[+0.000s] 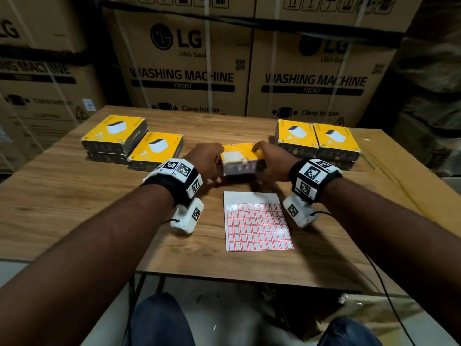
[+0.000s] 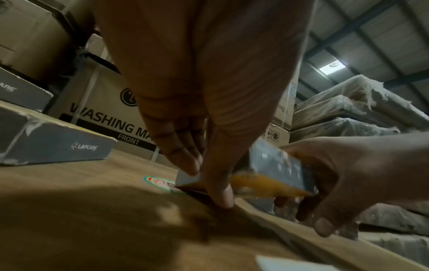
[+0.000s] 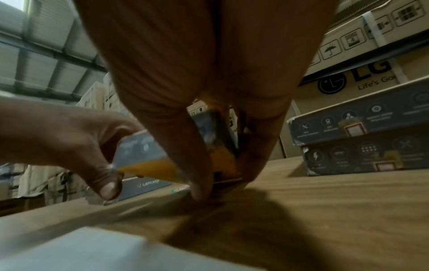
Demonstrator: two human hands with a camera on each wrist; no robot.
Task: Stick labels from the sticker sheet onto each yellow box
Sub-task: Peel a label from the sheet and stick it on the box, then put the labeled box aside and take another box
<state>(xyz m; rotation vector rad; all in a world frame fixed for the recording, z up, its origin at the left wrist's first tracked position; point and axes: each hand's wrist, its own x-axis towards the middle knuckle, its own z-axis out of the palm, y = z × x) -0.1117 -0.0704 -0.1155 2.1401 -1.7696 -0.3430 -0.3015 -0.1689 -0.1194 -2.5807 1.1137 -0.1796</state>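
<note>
Held box: yellow box [image 1: 238, 158] at the centre of the worktop [image 1: 74, 196], gripped from both ends; blurred in all views, near edge apparently tilted up off the wood in the wrist views.
Left hand: left hand [image 1: 207, 163] at 9 o'clock of the held box, fingers [image 2: 183, 157] curled over its end and thumb under the lower edge, closed on the carton.
Right hand: right hand [image 1: 270, 162] at 3 o'clock of the held box, fingers [image 3: 199, 174] and thumb clamping its other end.
Reason for grip: two-ended hold judged to steady and position the carton just beyond the labels, leaving its top and near side bare for a sticker.
Sticker sheet: sticker sheet [image 1: 257, 222] flat at 6 o'clock of the held box, just beside it, red-bordered labels in rows; top band blank.
Unlabelled stock: left stack of yellow boxes [image 1: 114, 136] at 10 o'clock, with another yellow carton [image 1: 156, 149] leaning close beside it.
Labelled stock: right stack of yellow boxes [image 1: 318, 143] at 2 o'clock; small red-bordered labels visible on the dark sides in the right wrist view.
Open room: bare wood on both flanks of the sheet and between the stacks; ample lane at 12 o'clock.
Edges: near worktop edge close below the sheet at 6 o'clock; right edge near the right stack, so little spare room there.
Backdrop: LG washing machine cartons [image 1: 184, 71] walling the far side.
</note>
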